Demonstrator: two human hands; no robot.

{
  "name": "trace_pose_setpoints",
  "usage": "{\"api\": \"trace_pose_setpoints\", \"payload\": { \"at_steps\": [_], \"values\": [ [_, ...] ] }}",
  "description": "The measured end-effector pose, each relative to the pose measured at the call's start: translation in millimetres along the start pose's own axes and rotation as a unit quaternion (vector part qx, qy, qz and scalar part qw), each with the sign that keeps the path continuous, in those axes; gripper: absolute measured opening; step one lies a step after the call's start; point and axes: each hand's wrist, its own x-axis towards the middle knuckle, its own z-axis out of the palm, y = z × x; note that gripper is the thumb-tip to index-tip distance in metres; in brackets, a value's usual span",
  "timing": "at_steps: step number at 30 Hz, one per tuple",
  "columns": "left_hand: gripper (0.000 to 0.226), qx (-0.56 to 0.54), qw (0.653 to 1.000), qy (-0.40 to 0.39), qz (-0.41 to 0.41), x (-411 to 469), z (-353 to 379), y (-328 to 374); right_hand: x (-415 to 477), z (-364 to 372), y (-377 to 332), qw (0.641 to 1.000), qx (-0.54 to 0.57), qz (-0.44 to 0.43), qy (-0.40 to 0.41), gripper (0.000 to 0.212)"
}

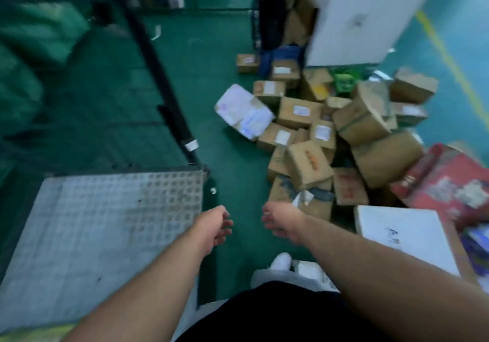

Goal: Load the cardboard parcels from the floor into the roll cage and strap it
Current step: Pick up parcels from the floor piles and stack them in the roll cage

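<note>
At the far left lie bulky green sacks (39, 29), blurred. Below them the roll cage (105, 222) shows its grey studded floor plate in the lower left corner, with nothing on the part in view. A black frame bar (158, 77) of the cage runs diagonally from the top of the view down to the plate's far right corner, with a white tag (191, 145) near its lower end.

Just right of the plate, the left hand (214, 225) hangs over the green floor (225, 90), fingers loosely curled and holding nothing. The right hand (280, 222) is near it, palm turned inward, fingers relaxed and also empty (both are slightly smeared by motion). Below the hands a white shoe (281, 261) stands on the floor.

Further right, the cardboard parcels (307, 164) lie in a loose heap on the floor, well apart from the cage, many tilted and leaning on each other, several with white labels. A white plastic mailer (243, 111) lies at the heap's left edge. A larger taped box (362, 119) sits tipped near the heap's top. Behind the heap a white panel (357, 16) stands upright. At the lower right a flat white box (402, 235) lies beside a red carton (449, 182). A yellow line (449, 58) crosses the floor at the far right.
</note>
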Motion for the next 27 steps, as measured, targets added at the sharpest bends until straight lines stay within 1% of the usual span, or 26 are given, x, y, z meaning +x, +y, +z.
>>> {"api": "trace_pose_setpoints", "payload": {
  "at_steps": [2,4,6,9,11,14,16,19,22,24,25,27],
  "values": [
    [0.015,0.05,0.998,-0.025,0.018,2.6,58.1,21.7,5.1,-52.0,7.3,0.999,0.028,0.01,0.033,0.019],
    [0.015,0.098,0.993,-0.056,0.032,-1.6,108.5,36.6,7.3,-96.5,16.4,0.996,0.065,0.021,0.059,0.024],
    [0.014,0.147,0.984,-0.093,0.04,-11.3,156.7,45.8,7.7,-140.2,30.5,0.989,0.126,0.026,0.077,0.03],
    [0.017,0.227,0.965,-0.121,0.047,-21.8,208.6,50.5,1.9,-187.8,52.7,0.973,0.202,0.035,0.103,0.026],
    [0.018,0.274,0.951,-0.137,0.05,-23.9,233.6,51.1,-1.5,-209.3,68.5,0.96,0.255,0.045,0.105,0.025],
    [0.024,0.348,0.924,-0.151,0.043,-24.8,267.0,52.0,-6.5,-227.9,96.4,0.935,0.327,0.07,0.122,0.02],
    [0.027,0.389,0.907,-0.157,0.042,-23.9,286.2,53.1,-8.3,-230.9,117.9,0.92,0.357,0.08,0.143,0.024],
    [0.023,0.44,0.881,-0.171,0.043,-16.6,317.7,54.2,-12.6,-231.3,146.5,0.893,0.41,0.097,0.159,0.025],
    [0.017,0.482,0.855,-0.188,0.037,-0.8,349.9,49.0,-12.1,-231.6,172.8,0.855,0.472,0.124,0.176,0.022],
    [0.021,0.507,0.837,-0.204,0.029,14.1,367.6,42.5,-7.9,-232.3,185.6,0.834,0.504,0.132,0.184,0.018],
    [0.024,0.534,0.817,-0.215,0.021,26.9,379.7,36.7,-1.8,-232.4,195.3,0.812,0.532,0.145,0.192,0.018],
    [0.027,0.566,0.791,-0.23,0.01,38.3,391.4,33.1,0.4,-232.9,203.3,0.78,0.566,0.157,0.216,0.02]
  ]
}}
